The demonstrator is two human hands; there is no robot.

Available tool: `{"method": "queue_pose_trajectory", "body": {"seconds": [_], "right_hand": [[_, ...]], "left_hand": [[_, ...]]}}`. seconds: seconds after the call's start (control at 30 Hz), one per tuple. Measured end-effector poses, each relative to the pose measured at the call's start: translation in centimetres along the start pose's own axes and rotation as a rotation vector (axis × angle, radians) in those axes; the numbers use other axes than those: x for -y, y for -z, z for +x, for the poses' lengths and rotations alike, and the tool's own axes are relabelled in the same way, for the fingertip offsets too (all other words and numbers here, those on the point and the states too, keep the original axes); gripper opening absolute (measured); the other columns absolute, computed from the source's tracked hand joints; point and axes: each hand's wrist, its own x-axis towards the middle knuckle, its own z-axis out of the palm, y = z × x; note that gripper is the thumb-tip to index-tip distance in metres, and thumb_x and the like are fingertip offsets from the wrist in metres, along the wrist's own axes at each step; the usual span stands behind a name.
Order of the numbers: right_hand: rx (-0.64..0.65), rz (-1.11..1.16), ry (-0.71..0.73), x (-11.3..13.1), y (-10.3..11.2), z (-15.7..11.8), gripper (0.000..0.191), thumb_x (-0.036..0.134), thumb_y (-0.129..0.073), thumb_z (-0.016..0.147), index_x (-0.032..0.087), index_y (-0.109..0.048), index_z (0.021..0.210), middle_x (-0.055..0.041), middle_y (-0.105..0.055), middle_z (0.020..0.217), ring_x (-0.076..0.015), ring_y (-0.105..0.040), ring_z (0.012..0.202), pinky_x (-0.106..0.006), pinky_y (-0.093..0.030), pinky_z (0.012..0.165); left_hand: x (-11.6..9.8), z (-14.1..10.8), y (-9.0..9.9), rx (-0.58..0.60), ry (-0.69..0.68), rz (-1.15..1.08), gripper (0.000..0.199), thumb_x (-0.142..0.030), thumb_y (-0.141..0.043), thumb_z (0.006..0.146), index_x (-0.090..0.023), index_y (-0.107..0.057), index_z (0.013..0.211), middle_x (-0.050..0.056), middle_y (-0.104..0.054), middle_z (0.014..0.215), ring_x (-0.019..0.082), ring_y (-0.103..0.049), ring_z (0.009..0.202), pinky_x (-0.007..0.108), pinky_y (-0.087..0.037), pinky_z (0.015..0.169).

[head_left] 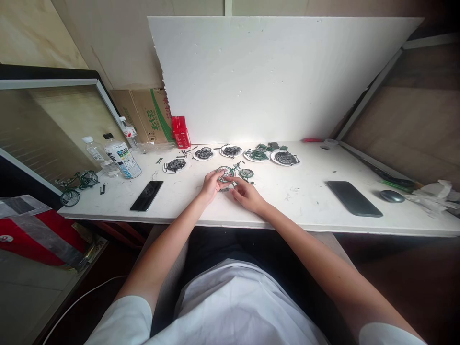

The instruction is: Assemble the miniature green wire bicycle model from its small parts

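A small green model bicycle (246,173) is held up just above the white table, its handlebar and one wheel toward the right. My left hand (211,186) has its thumb and fingers closed on the bicycle's left wheel (225,172). At the lower middle of the bicycle, my right hand (247,195) has its fingers curled in and touching it. Whether those fingers also pinch a small part is hidden. Behind both hands stand white plates with parts: black pieces (176,165) to the left, green frames (257,154) and dark wheels (286,158) to the right.
Another green model bicycle (79,184) stands at the left edge, near several bottles (124,158). A phone (146,195) lies left of my arms; a dark flat case (354,198) and a mouse (391,196) lie right. A red box (181,132) and white board (287,79) stand behind.
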Motion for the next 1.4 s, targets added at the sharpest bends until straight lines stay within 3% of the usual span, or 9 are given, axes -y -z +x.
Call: {"method": "queue_pose_trajectory", "body": {"seconds": [0.33,0.63,0.8,0.97,1.13,1.4], "right_hand": [[0.009,-0.008,-0.001,0.07,0.04,-0.06,0.046,0.033,-0.057,0.101,0.018,-0.06,0.144,0.0045,-0.058,0.068,-0.0163,-0.052,0.061,-0.03,-0.042,0.064],[0.0,-0.045,0.03,-0.25,-0.06,-0.04,0.042,0.032,-0.056,0.101,0.02,-0.065,0.14,0.0051,-0.053,0.067,-0.0157,-0.046,0.059,-0.03,-0.039,0.061],[-0.136,-0.035,0.031,0.06,-0.02,-0.17,0.04,0.042,-0.054,0.105,0.021,-0.065,0.138,0.0022,-0.058,0.071,-0.0157,-0.046,0.057,-0.03,-0.038,0.059],[-0.211,-0.09,-0.017,0.09,0.07,-0.11,0.048,0.048,-0.055,0.106,0.018,-0.067,0.14,0.0043,-0.053,0.062,-0.0153,-0.044,0.054,-0.03,-0.036,0.057],[-0.272,-0.14,-0.018,-0.42,0.01,0.07,0.043,0.051,-0.057,0.104,0.018,-0.072,0.126,0.0026,-0.056,0.062,-0.0149,-0.045,0.054,-0.029,-0.035,0.057],[-0.295,-0.122,-0.025,-0.69,-0.11,0.16,0.037,0.051,-0.058,0.104,0.02,-0.072,0.119,0.0018,-0.059,0.063,-0.0152,-0.045,0.053,-0.029,-0.035,0.057]], "left_hand": [[0.0,-0.11,0.09,0.042,0.004,0.044,0.035,-0.037,-0.094,0.075,-0.017,-0.072,0.095,0.009,-0.071,0.107,0.026,-0.07,0.11,0.045,-0.059,0.101],[-0.1,-0.38,0.05,0.094,0.006,0.103,0.041,-0.035,-0.097,0.072,-0.016,-0.074,0.101,0.01,-0.074,0.107,0.024,-0.073,0.104,0.041,-0.059,0.098],[-0.16,-0.45,-0.07,0.089,-0.002,0.105,0.041,-0.035,-0.097,0.071,-0.016,-0.074,0.1,0.009,-0.074,0.107,0.024,-0.073,0.105,0.042,-0.059,0.098],[-0.25,-0.45,-0.1,0.098,0.008,0.107,0.04,-0.034,-0.097,0.071,-0.016,-0.074,0.099,0.009,-0.074,0.107,0.023,-0.072,0.105,0.041,-0.058,0.098],[-0.05,-0.29,0.08,0.156,0.074,0.081,0.041,-0.027,-0.095,0.071,-0.015,-0.075,0.104,0.009,-0.076,0.103,0.022,-0.074,0.098,0.043,-0.058,0.099],[0.17,-0.08,0.19,0.217,0.146,0.025,0.027,-0.021,-0.089,0.072,-0.011,-0.075,0.093,0.015,-0.08,0.101,0.029,-0.078,0.103,0.055,-0.053,0.113]]}}
